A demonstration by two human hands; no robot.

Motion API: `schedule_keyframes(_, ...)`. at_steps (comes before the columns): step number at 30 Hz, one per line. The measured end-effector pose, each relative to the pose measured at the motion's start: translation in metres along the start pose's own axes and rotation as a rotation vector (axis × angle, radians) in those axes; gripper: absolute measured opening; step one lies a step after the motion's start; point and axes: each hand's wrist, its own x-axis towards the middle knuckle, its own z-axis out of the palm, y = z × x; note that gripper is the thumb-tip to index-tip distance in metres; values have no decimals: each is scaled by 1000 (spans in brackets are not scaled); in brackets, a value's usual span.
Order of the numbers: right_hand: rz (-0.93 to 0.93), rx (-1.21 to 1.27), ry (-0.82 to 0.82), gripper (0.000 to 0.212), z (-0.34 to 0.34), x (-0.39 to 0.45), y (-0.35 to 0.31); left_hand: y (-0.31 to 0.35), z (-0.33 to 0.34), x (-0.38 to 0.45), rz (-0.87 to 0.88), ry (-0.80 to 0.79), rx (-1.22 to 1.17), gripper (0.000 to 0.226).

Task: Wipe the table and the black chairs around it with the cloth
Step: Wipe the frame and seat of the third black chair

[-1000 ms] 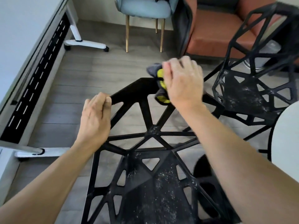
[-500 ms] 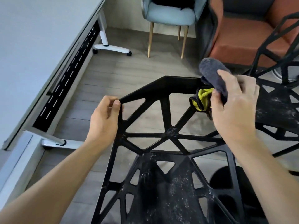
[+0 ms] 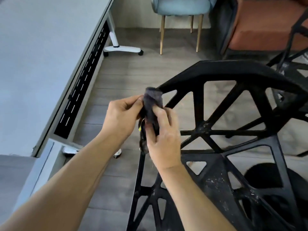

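1. Desk (image 3: 41, 64) at far left, grey top, well apart from the hands; nothing on the visible part. No wiping under way there at this moment.
2. Left hand (image 3: 122, 116) just left of the chair's corner, its grip narrow, fingertips pinching the cloth's (image 3: 152, 107) left edge.
3. Cloth bunched upright between both hands, dark grey, a sliver of yellow showing low down. It sits against the left end of the chair's (image 3: 216, 70) top rail; whether it wraps the bar or only touches it, cannot tell.
4. Right hand (image 3: 164, 139) closed on the cloth's right side, thumb pressed over the fold.
5. Step in hand looks like refolding the cloth at the rail corner. To do it well: turn a clean face outward, fold flat, not wadded, so it bears fully on the narrow bars.
6. White dust specks lie thick on the strut joint and lower seat panel (image 3: 215, 182) to the right. Suggest working from top rail downward, so loosened dust falls onto unwiped parts.
7. Second black chair (image 3: 293, 67) at far right edge, mostly out of frame.
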Motion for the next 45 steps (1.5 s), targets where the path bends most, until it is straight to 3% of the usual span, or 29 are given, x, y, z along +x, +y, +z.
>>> schedule_keyframes(3,27,-43,-70,35,1,-22,2,-6,-6,1,31,-13,19,23)
schedule_keyframes(7,25,12,185,33,-22,30,-6,-10,-4,2,53,-28,1,22)
schedule_keyframes(9,-17,-1,231,32,-20,52,-11,-9,-4,2,67,-24,11,22)
schedule_keyframes(14,-44,1,-11,33,-7,10,0,-13,-5,0,172,16,213,23)
schedule_keyframes(17,-15,18,-47,31,-14,8,11,-14,-2,-3,227,9,188,29)
schedule_keyframes(23,-35,-59,387,34,-74,32,44,-26,5,-3,347,133,286,24)
schedule_keyframes(25,-114,-125,458,37,-89,55,61,-32,7,-5,423,189,311,23)
schedule_keyframes(28,-280,-326,383,39,-88,82,83,-39,12,2,511,236,407,22)
schedule_keyframes(31,-384,-421,376,42,-79,82,96,-44,22,2,532,277,353,27)
schedule_keyframes(39,-384,-308,408,42,-65,64,83,-65,11,14,629,242,255,24)
schedule_keyframes(43,-563,-292,337,41,-13,5,77,-131,-11,-7,490,179,321,21)
schedule_keyframes(45,-554,-310,270,45,16,-17,81,-175,-19,-37,362,147,362,20)
